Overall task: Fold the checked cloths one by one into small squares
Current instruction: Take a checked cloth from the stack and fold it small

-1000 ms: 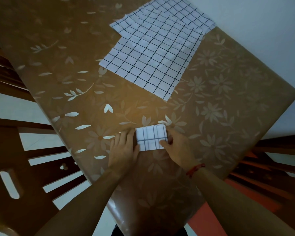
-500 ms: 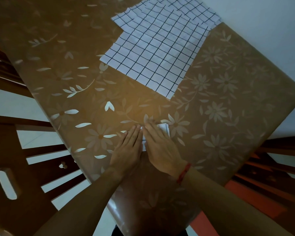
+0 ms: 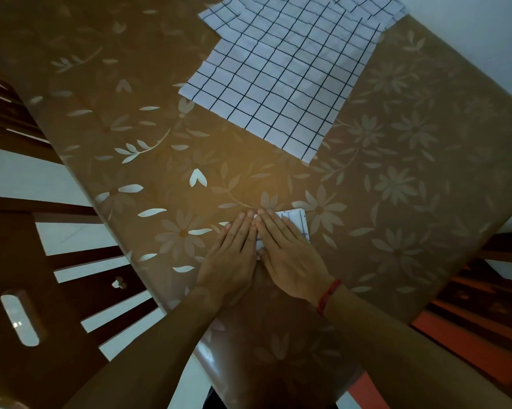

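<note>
One folded cloth (image 3: 297, 224) near the table's (image 3: 426, 202) near edge is almost done, with the right hand (image 3: 290, 255) pressing it and the left hand (image 3: 234, 255) at its edge, both flat with fingers straight and together; the flat cloths (image 3: 278, 84) at the far corner are left to fold.

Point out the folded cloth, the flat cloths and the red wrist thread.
folded cloth (image 3: 299, 222), head view, exposed right part.
flat cloths (image 3: 278, 84), head view, middle of top sheet.
red wrist thread (image 3: 328, 296), head view, its middle.

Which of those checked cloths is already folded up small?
The folded cloth under the right hand, left hand alongside, nearest the person. The other cloths lie spread flat farther away.
</note>
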